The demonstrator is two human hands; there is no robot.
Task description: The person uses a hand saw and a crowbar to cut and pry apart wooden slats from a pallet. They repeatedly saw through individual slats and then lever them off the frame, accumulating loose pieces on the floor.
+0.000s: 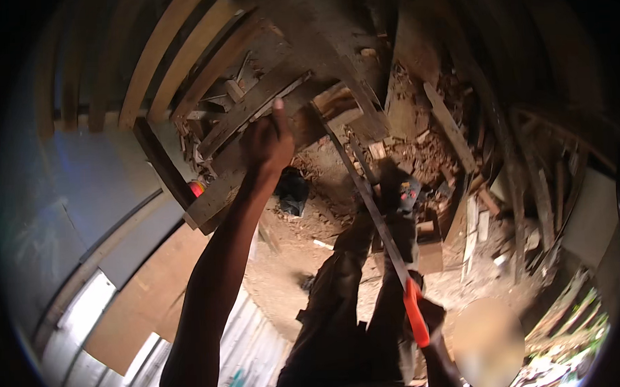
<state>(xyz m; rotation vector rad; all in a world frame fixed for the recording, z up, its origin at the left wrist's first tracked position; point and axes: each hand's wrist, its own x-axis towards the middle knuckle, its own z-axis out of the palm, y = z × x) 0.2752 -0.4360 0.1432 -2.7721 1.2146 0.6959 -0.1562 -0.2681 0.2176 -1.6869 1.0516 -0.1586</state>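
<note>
My right hand [434, 315] is closed round the orange handle of a handsaw [372, 205], low and right of the middle. The long, narrow blade slants up and left, its far end beside a wooden board [214, 200]. It is too dark to tell whether the blade touches the wood. Across that board lies my left hand [267, 144], its fingers wrapped over the wood and partly in shadow. The thumb of that hand points away from me, and the forearm reaches up from the lower left.
Below the board, a black plastic-like thing [293, 192] lies on the dirt floor. Broken planks [451, 127] and wood chips are heaped at the right. Upright slats [168, 48] stand at the far left above a pale panel [111, 180]. My legs [334, 295] are beneath the saw.
</note>
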